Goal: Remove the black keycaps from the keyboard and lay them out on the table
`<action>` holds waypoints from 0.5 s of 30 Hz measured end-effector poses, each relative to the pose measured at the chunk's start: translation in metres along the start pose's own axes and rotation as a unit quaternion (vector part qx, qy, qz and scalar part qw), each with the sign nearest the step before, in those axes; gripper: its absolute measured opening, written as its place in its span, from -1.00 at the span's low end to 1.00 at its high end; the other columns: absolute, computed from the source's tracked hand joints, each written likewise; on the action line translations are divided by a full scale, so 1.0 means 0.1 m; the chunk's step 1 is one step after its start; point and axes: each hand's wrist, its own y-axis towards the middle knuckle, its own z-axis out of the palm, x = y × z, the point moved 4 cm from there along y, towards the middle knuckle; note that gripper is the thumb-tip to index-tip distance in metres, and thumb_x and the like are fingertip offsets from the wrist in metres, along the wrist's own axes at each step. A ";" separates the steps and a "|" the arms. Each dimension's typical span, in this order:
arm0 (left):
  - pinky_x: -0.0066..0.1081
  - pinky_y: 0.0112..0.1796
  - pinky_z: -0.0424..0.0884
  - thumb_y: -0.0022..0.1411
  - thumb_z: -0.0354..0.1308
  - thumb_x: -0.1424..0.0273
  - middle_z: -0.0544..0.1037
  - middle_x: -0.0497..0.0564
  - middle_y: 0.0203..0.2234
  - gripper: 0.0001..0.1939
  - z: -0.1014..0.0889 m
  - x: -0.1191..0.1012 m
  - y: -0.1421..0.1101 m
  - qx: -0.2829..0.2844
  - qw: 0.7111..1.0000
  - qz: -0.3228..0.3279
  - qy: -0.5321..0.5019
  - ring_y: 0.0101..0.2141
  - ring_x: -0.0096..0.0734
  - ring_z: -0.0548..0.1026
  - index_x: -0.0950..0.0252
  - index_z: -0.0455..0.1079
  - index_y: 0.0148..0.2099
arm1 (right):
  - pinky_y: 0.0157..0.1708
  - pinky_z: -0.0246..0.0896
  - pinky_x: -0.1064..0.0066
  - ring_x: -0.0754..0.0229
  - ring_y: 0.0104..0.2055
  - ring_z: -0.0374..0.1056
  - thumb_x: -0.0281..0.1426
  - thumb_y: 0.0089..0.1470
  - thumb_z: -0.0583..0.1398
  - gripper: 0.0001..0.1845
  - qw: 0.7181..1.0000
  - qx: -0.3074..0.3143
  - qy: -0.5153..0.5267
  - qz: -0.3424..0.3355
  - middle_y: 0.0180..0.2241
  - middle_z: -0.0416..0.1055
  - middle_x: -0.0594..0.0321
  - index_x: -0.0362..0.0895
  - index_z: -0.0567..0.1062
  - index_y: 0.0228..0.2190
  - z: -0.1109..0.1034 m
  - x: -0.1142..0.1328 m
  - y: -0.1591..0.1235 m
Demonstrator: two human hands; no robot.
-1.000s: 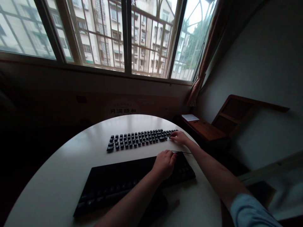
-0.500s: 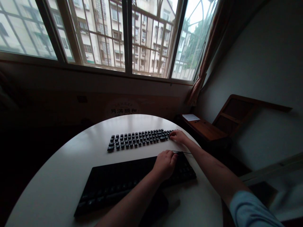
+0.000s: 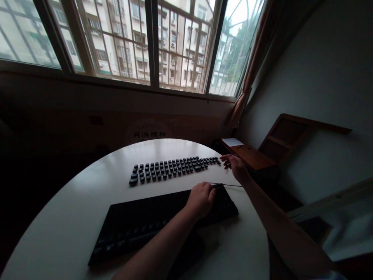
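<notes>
The right hand (image 3: 236,168), fingers half spread, could scatter those keycaps (image 3: 171,168) by swinging low; whether it or the left hand (image 3: 201,199) pinches anything, I can't tell

Keyboard (image 3: 142,212) and keys (image 3: 175,168) look plastic; the counter (image 3: 67,221) is smooth, softly glossy; the chair (image 3: 255,156) polished wood, the curtain (image 3: 246,91) cloth, the sheet (image 3: 232,142) paper.

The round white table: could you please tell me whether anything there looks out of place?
Black, blocky keycaps stand in rows on the tabletop beyond the long black keyboard, odd because keycaps normally sit on keyboards.
</notes>
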 end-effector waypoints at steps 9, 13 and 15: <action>-0.24 0.02 0.31 0.24 0.07 0.44 0.50 0.07 -0.05 -0.79 0.02 -0.01 0.00 -0.001 0.999 0.036 0.001 -0.06 -0.18 0.44 0.23 0.48 -0.11 | -0.73 0.19 0.51 0.33 -0.70 0.24 0.09 0.06 0.16 -0.48 0.944 0.113 0.230 0.206 -0.61 0.38 0.36 -0.14 0.46 -0.30 -0.19 0.07 -1.01; -0.24 0.01 0.32 0.21 0.09 0.45 0.50 0.07 -0.06 -0.79 0.03 0.00 0.00 -0.006 0.999 0.045 0.002 -0.07 -0.18 0.44 0.23 0.49 -0.12 | -0.71 0.26 0.50 0.36 -0.75 0.16 0.01 0.11 0.12 -0.57 0.949 0.117 0.217 0.197 -0.74 0.20 0.49 -0.13 0.40 -0.40 -0.09 0.04 -1.12; -0.24 0.01 0.32 0.19 0.11 0.46 0.50 0.08 -0.05 -0.79 0.03 0.01 0.00 -0.011 0.999 0.044 0.001 -0.07 -0.18 0.45 0.24 0.49 -0.13 | -0.72 0.26 0.50 0.35 -0.78 0.11 -0.01 0.14 0.07 -0.59 0.954 0.116 0.194 0.199 -0.80 0.11 0.54 -0.11 0.35 -0.44 -0.03 0.00 -1.12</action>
